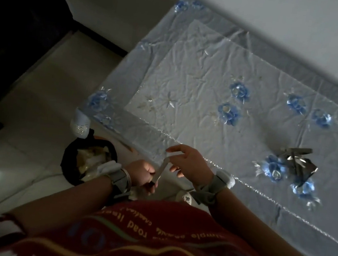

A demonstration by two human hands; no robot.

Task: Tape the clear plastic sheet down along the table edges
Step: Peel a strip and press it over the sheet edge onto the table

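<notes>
Tape strip (pixel 162 168): left hand (pixel 141 172) grip clamped on its lower end, right hand (pixel 190 160) fingers pinch its top.

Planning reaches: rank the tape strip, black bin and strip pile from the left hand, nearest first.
1. tape strip: held in the left hand.
2. black bin: close on its left.
3. strip pile: on the table, far right.
</notes>
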